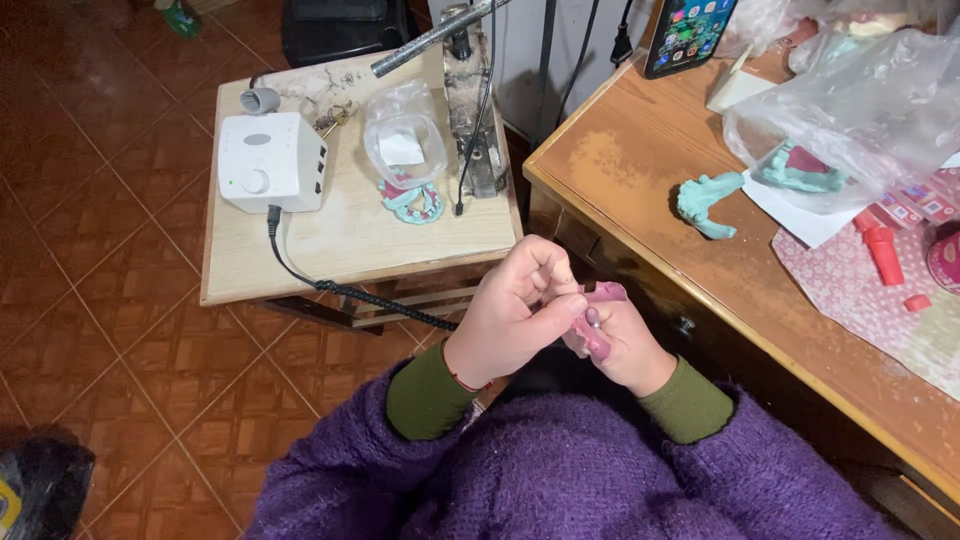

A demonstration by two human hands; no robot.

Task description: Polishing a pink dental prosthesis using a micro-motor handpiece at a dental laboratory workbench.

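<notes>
Both hands meet in front of the person's chest, above the tiled floor [120, 200]. The left hand [515, 315] is curled shut, its fingertips pinching the pink piece [603, 293]. The right hand [625, 345] is closed around the same piece from below, with a thin metal-tipped tool [592, 320] poking out between the fingers. To my eye, steady work here wants a firm left pinch and short, light strokes. The white control box [270, 160] sits on the small wooden surface [350, 240], well apart.

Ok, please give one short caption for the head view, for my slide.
Left hand and right hand grip a small pink acrylic piece beside a white control box.
</notes>
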